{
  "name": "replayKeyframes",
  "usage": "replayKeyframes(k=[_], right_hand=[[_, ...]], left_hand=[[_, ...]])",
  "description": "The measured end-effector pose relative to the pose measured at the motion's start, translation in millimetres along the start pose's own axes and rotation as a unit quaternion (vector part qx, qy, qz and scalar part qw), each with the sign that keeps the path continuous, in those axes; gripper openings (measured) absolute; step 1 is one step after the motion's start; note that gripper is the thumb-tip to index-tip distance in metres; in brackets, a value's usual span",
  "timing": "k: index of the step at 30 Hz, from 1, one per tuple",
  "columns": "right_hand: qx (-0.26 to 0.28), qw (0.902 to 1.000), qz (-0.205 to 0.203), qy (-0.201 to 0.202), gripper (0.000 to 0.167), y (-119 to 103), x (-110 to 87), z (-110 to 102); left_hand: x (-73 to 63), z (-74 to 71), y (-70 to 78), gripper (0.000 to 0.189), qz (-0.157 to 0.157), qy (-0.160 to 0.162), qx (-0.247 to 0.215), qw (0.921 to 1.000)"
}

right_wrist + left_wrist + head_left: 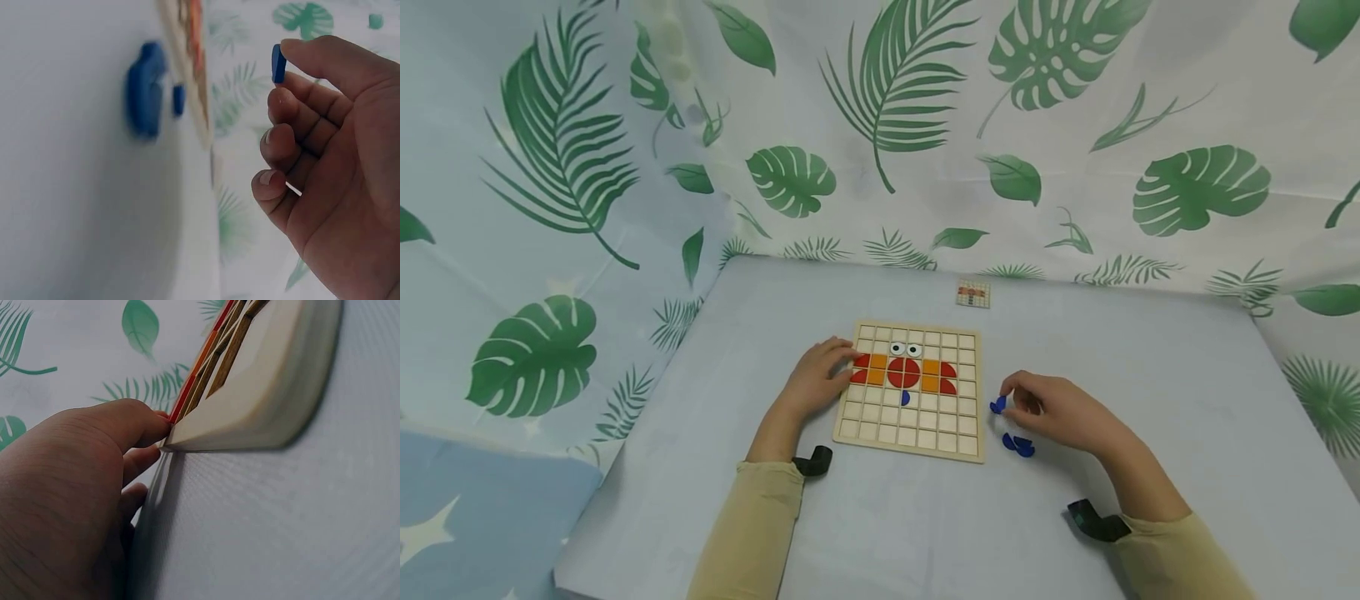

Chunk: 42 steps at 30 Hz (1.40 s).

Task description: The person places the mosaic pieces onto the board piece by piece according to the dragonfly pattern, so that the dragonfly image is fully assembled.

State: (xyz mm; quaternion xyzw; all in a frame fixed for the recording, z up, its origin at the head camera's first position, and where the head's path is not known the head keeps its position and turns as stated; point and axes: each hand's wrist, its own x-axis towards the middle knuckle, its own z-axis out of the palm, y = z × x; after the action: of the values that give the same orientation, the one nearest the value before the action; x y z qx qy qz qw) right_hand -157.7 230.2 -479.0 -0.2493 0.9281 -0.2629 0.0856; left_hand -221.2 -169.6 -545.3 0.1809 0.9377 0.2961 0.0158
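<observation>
A square wooden grid board lies on the table. On it, red quarter-round pieces form a circle, flanked by orange squares and more red pieces. Two eye pieces sit above, and one blue half-round piece below. My left hand rests at the board's left edge, its thumb touching the rim. Right of the board, my right hand pinches a small blue piece between thumb and index finger, above the table. Several loose blue pieces lie near that hand.
A small picture card with a similar pattern lies behind the board. White cloth covers the table. Leaf-printed curtains hang behind and at the sides. A black wrist camera sits on each forearm.
</observation>
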Motion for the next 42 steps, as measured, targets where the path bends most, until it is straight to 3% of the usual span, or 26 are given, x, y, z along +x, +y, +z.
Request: replayKeyframes(k=[11, 20, 30, 42], right_hand=[[0.042, 0.9990, -0.012, -0.008, 0.023, -45.5, 57.4, 19.5], [0.039, 0.9985, -0.039, 0.004, 0.022, -60.2, 95.2, 46.8], [0.032, 0.9986, -0.040, 0.010, 0.016, -67.6, 109.0, 67.4], [0.010, 0.9997, -0.021, 0.010, 0.017, -66.8, 109.8, 83.3]], left_hand=[[1.8, 2.0, -2.8, 0.034, -0.010, -0.004, 0.006, 0.9999], [1.2, 1.2, -2.2, 0.033, 0.001, 0.001, 0.005, 1.0000], [1.1, -1.4, -2.6, 0.032, 0.026, 0.010, 0.006, 0.9996], [1.4, -1.7, -2.6, 0.032, 0.007, 0.001, 0.005, 1.0000]])
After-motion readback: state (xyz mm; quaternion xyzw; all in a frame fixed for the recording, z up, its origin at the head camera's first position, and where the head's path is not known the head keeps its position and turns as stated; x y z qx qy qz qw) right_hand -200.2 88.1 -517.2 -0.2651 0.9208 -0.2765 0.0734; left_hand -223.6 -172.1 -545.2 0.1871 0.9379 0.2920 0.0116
